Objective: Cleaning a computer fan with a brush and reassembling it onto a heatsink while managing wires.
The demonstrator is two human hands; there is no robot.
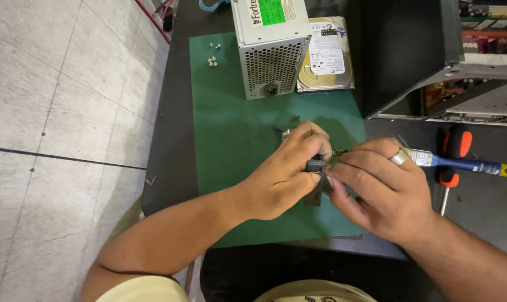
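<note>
Just below the centre of the frame both hands meet over a small black plastic part (pixel 315 165); the left hand (pixel 281 182) comes in from the lower left, its thumb and forefinger clamped together on the top of that part; the right hand (pixel 383 187) reaches in from the lower right, its fingertips pinched against the part's right edge, a silver ring (pixel 399 157) on one finger; what lies under the part is mostly hidden by the fingers, though a bit of ribbed grey metal (pixel 287 133) peeks out at the upper left of the left hand, touching it or just behind it, I cannot tell which.

The hands hover above a green rectangular work mat (pixel 231 128) spread on a dark tabletop (pixel 167 151); at the top centre of the frame a grey metal power supply box with a perforated side (pixel 270 50) stands on the mat's far edge; just to its right lies a flat silver hard drive with a white label (pixel 326 56), touching the box; a few small silver screws (pixel 212 60) sit in the mat's upper left corner, well apart from the hands.

At the right edge, a blue-and-yellow-handled tool (pixel 466 164) sticks out from behind the right hand; a red-and-black-handled screwdriver (pixel 453 154) lies beside it; an open black computer case (pixel 415 56) fills the upper right.
</note>
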